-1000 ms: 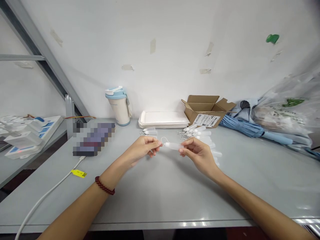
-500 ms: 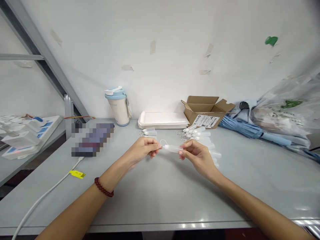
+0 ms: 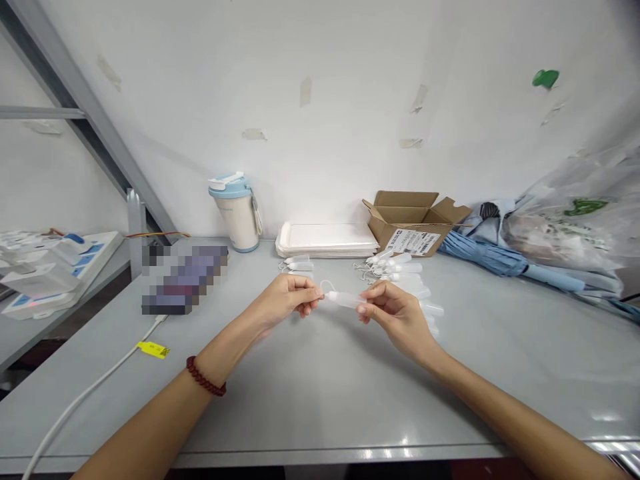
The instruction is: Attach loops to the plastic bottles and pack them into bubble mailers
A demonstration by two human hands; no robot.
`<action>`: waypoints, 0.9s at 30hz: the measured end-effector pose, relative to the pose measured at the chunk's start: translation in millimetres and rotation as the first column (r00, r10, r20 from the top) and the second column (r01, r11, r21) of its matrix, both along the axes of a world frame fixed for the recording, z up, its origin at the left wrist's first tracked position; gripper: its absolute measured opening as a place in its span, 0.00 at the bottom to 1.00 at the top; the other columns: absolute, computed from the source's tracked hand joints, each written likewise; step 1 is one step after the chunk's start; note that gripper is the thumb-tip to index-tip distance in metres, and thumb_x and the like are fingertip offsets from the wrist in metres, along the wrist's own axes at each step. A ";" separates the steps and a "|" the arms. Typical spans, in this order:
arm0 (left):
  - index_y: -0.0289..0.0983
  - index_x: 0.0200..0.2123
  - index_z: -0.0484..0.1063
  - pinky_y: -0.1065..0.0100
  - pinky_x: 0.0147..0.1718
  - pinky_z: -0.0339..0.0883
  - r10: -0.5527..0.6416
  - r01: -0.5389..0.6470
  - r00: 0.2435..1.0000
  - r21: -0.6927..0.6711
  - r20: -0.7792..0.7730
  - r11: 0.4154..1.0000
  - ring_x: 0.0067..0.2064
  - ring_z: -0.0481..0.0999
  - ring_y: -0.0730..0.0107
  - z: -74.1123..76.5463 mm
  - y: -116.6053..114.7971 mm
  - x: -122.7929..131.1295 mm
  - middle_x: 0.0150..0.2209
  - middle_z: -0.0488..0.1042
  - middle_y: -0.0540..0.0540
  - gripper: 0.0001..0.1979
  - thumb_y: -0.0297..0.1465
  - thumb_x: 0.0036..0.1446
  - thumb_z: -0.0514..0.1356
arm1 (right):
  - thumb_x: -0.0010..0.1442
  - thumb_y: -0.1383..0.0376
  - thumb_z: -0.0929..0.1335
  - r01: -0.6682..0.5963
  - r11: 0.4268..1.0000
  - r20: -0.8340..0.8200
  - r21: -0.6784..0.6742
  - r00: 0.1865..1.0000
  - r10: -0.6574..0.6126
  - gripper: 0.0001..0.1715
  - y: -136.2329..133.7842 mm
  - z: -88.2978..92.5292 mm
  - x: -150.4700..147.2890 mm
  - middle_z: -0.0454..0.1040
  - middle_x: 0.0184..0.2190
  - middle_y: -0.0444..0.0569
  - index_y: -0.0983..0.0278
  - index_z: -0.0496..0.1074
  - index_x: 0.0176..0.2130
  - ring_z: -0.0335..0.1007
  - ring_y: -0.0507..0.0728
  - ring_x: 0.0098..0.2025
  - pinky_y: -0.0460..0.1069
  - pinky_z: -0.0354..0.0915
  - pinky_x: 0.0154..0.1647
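Both hands are on one small translucent white squeeze bottle (image 3: 345, 299), which lies level between them above the table. A thin white loop arches over its narrow tip. My left hand (image 3: 293, 297) has its fingertips pinched at the tip end; what exactly they grip there is hidden. The bottle's wide end is held between the thumb and fingers of my right hand (image 3: 395, 308). Beyond my right hand lies a pile of similar small bottles (image 3: 400, 267), partly covered by that hand. A few more bottles (image 3: 300, 260) lie behind my left hand.
A stack of white trays (image 3: 327, 240) and an open cardboard box (image 3: 410, 223) stand against the wall. To the left are a tumbler (image 3: 237, 213), a pixelated phone (image 3: 185, 280) and its white cable (image 3: 95, 387). On the right lie a folded blue umbrella (image 3: 495, 253) and a plastic bag (image 3: 575, 207).
The view has shifted very slightly. Both hands keep the same hold on the bottle, with no clear movement.
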State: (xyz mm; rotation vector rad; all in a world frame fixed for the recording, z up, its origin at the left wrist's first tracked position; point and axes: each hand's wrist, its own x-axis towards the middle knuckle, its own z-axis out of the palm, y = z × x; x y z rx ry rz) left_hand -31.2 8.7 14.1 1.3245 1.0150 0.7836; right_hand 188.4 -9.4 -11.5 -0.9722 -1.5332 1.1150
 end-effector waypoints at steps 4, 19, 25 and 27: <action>0.34 0.21 0.70 0.70 0.27 0.59 -0.023 0.023 1.000 -0.012 0.018 1.000 0.25 0.64 0.76 1.0 0.6 -1.0 0.23 0.67 0.51 0.12 0.36 0.50 0.62 | 0.49 0.57 0.73 0.005 1.000 -0.002 -0.001 1.000 -0.005 0.15 2.1 -0.8 1.4 0.70 0.22 0.42 0.62 0.66 0.29 0.68 0.51 0.24 0.50 0.66 0.27; 0.35 0.22 0.71 0.70 0.28 0.59 -0.063 0.063 0.997 0.000 -0.041 0.998 0.26 0.64 0.75 7.9 2.3 -6.9 0.24 0.67 0.51 0.11 0.37 0.48 0.63 | 0.48 0.56 0.73 0.011 1.000 0.012 0.013 1.000 -0.011 0.16 2.2 3.7 1.4 0.70 0.22 0.42 0.62 0.66 0.28 0.68 0.52 0.24 0.50 0.66 0.26; 0.35 0.20 0.70 0.69 0.29 0.59 -0.039 0.041 0.998 0.039 -0.042 0.998 0.26 0.64 0.75 6.8 2.8 -5.9 0.22 0.66 0.52 0.11 0.34 0.49 0.62 | 0.50 0.57 0.73 -0.007 1.000 0.013 -0.015 1.000 0.007 0.15 2.9 2.1 2.4 0.70 0.22 0.43 0.62 0.67 0.29 0.69 0.52 0.25 0.50 0.65 0.27; 0.35 0.19 0.70 0.69 0.29 0.59 -0.038 0.039 0.999 0.041 -0.032 0.998 0.26 0.64 0.75 6.8 3.6 -6.2 0.22 0.65 0.52 0.11 0.34 0.49 0.62 | 0.50 0.57 0.73 -0.006 1.000 0.021 -0.028 1.000 0.007 0.15 2.7 4.2 2.2 0.70 0.22 0.43 0.62 0.67 0.30 0.68 0.52 0.24 0.50 0.65 0.26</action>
